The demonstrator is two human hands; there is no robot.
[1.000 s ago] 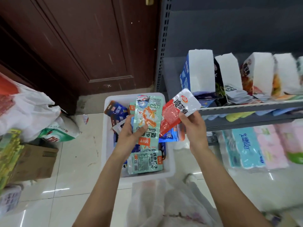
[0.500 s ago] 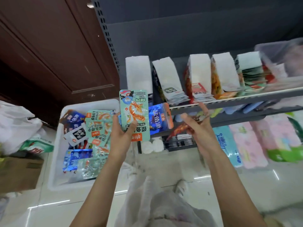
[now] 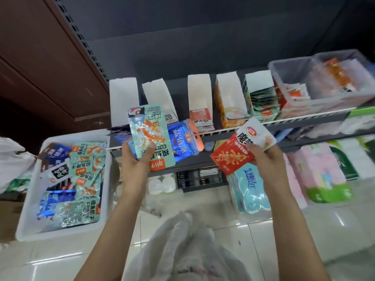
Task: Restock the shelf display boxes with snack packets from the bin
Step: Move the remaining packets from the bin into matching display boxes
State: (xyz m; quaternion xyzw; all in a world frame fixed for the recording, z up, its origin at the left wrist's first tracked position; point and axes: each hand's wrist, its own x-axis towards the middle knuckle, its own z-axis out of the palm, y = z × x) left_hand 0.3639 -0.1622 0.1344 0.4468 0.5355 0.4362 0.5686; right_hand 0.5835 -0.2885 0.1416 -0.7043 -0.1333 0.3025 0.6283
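The shelf [image 3: 253, 126] runs across in front of you, its white rail at the level of your hands. On it stands a row of white display boxes [image 3: 199, 92], open at the front, some with packets lying in them; a clear tub [image 3: 324, 82] of packets sits at the row's right end. Down to your left, on the floor, the white bin [image 3: 30, 209] holds a loose heap of teal, blue and black snack packets.

Your left hand [image 3: 135, 161] is raised before the shelf edge. Its fingers are curled round a small stack: the teal packet [image 3: 151, 134] in front with your thumb pressed across its face, and a blue packet [image 3: 183, 140] fanned out behind it to the right. Both overlap the shelf rail from where you look.

Your right hand [image 3: 263, 157] is just below the rail, further right, pinching the red-and-white packet [image 3: 239, 151] by its lower right corner, so it tilts up to the right.
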